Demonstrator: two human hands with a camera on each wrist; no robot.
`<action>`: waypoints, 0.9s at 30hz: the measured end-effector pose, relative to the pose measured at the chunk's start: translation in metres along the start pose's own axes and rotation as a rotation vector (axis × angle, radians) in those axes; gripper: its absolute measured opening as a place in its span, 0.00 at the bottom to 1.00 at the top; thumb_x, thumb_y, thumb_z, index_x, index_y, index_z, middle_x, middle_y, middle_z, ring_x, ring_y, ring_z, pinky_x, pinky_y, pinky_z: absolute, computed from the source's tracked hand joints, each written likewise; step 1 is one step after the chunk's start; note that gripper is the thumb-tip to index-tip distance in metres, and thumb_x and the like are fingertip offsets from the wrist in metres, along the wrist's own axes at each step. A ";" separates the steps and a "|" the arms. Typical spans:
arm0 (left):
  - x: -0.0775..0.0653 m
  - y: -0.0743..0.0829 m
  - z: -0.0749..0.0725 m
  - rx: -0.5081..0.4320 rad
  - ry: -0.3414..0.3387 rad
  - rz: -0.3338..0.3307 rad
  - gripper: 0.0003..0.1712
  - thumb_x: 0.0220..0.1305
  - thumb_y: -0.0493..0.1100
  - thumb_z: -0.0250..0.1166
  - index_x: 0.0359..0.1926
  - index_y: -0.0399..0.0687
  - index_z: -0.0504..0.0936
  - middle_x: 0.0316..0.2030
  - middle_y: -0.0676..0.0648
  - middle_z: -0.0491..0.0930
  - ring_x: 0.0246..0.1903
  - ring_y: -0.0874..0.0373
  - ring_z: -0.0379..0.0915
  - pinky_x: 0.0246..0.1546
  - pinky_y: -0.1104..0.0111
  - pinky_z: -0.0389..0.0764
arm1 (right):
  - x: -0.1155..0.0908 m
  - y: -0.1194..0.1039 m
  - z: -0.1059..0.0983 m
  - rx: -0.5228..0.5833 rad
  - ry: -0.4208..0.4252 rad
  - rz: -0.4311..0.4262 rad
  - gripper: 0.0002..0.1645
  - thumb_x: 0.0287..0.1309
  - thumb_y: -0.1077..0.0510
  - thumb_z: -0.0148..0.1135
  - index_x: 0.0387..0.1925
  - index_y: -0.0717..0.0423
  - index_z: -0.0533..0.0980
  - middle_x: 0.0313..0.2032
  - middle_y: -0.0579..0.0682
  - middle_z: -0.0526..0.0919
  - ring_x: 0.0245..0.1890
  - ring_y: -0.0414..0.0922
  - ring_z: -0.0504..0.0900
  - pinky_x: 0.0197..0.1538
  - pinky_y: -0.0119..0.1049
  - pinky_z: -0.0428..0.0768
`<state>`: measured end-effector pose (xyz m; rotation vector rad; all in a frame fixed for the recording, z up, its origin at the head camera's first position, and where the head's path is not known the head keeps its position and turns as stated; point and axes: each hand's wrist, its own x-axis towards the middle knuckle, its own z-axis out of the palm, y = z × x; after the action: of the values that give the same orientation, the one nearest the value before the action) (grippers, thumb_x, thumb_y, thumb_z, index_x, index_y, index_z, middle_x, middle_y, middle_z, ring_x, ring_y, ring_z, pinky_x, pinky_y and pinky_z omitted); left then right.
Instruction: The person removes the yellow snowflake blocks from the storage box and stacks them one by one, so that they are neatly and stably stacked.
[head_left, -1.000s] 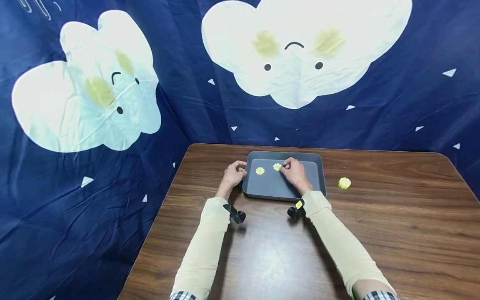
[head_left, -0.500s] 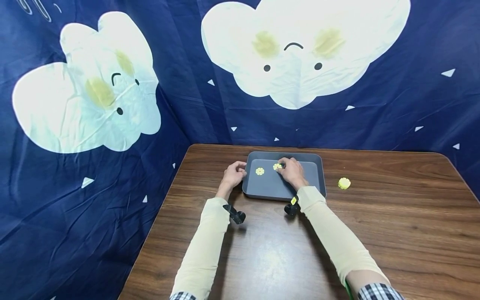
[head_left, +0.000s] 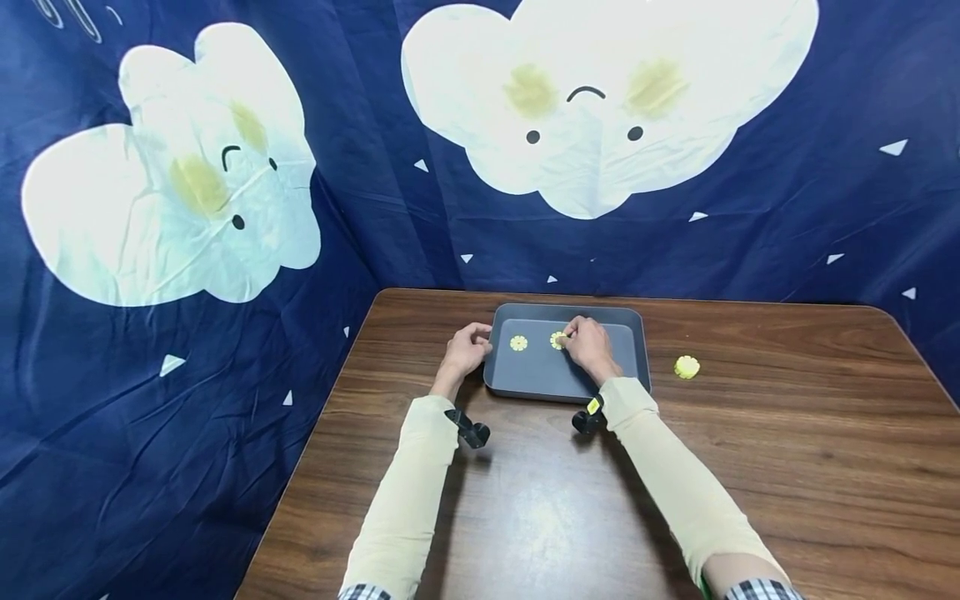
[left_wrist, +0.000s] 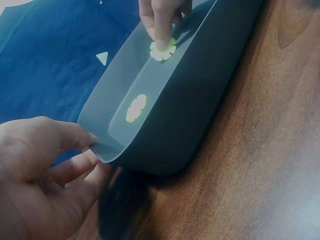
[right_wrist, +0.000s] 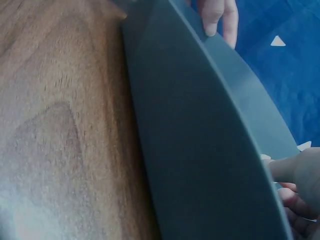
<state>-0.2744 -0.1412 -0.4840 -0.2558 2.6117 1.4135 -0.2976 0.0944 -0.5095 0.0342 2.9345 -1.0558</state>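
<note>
A grey rectangular baking tray (head_left: 525,382) stands on the table. My left hand (head_left: 467,348) grips its left rim, thumb inside and fingers outside in the left wrist view. Flat on the tray floor towards the left lies a yellow-green flower-shaped disc (head_left: 518,342) with a patterned face. A second flower-shaped disc (left_wrist: 162,51) is at the fingertips of my right hand (head_left: 590,346), which reaches over the tray's front wall. One fingertip covers part of this disc, and the other fingers are curled. In the right wrist view the tray's wall hides most of the tray floor.
A thicker yellow flower-shaped piece (head_left: 686,367), like a stack of discs, rests on the wooden table (head_left: 787,433) to the right of the tray. Behind the table hangs a dark blue curtain (head_left: 360,150) with white clouds.
My right hand first reached left over the second disc, then drew back a little. That disc has shifted slightly nearer and to the right. My left hand has stayed on the rim.
</note>
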 end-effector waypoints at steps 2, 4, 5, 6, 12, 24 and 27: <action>0.000 0.000 0.000 -0.004 -0.002 -0.003 0.22 0.62 0.36 0.60 0.58 0.51 0.76 0.43 0.44 0.82 0.42 0.53 0.77 0.46 0.64 0.77 | -0.002 0.000 -0.003 0.002 -0.002 0.004 0.09 0.59 0.52 0.63 0.34 0.54 0.78 0.33 0.52 0.80 0.37 0.50 0.76 0.44 0.44 0.74; 0.000 0.000 -0.001 -0.005 -0.004 -0.006 0.22 0.62 0.36 0.60 0.58 0.51 0.76 0.43 0.44 0.82 0.42 0.53 0.77 0.46 0.64 0.77 | -0.005 0.001 -0.005 0.015 0.005 0.002 0.08 0.59 0.53 0.61 0.33 0.54 0.79 0.32 0.51 0.81 0.37 0.50 0.77 0.44 0.44 0.74; 0.000 0.000 -0.001 -0.007 -0.004 -0.006 0.22 0.62 0.36 0.60 0.59 0.51 0.76 0.43 0.44 0.82 0.42 0.53 0.77 0.46 0.63 0.77 | -0.006 0.001 -0.006 0.029 0.009 0.003 0.08 0.59 0.54 0.61 0.32 0.54 0.80 0.32 0.51 0.82 0.37 0.51 0.78 0.45 0.44 0.75; 0.000 -0.001 -0.001 -0.008 -0.004 -0.007 0.23 0.62 0.36 0.60 0.59 0.51 0.76 0.43 0.44 0.82 0.42 0.53 0.77 0.46 0.63 0.77 | -0.008 0.002 -0.007 0.049 0.016 -0.002 0.08 0.59 0.54 0.60 0.32 0.54 0.80 0.33 0.52 0.83 0.37 0.51 0.79 0.45 0.44 0.75; -0.003 0.001 -0.001 -0.015 -0.008 -0.009 0.23 0.62 0.35 0.59 0.59 0.50 0.76 0.44 0.43 0.82 0.44 0.52 0.77 0.48 0.62 0.76 | -0.016 0.002 -0.011 0.224 0.031 0.043 0.13 0.59 0.52 0.63 0.34 0.58 0.82 0.36 0.55 0.85 0.36 0.50 0.78 0.43 0.40 0.74; -0.002 0.002 -0.001 -0.007 -0.013 -0.014 0.23 0.62 0.35 0.60 0.59 0.50 0.76 0.44 0.44 0.82 0.44 0.52 0.76 0.48 0.62 0.76 | -0.032 0.001 -0.029 0.409 0.020 0.107 0.15 0.59 0.49 0.64 0.37 0.57 0.81 0.32 0.50 0.81 0.22 0.40 0.71 0.27 0.33 0.70; -0.001 0.002 -0.001 -0.001 -0.014 -0.012 0.23 0.62 0.36 0.60 0.59 0.50 0.76 0.44 0.44 0.82 0.44 0.52 0.76 0.47 0.62 0.76 | -0.037 0.002 -0.035 0.436 0.025 0.109 0.15 0.59 0.49 0.64 0.38 0.57 0.81 0.33 0.50 0.80 0.24 0.41 0.71 0.28 0.33 0.70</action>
<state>-0.2736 -0.1407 -0.4815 -0.2601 2.5937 1.4074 -0.2612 0.1172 -0.4829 0.2124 2.6240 -1.6566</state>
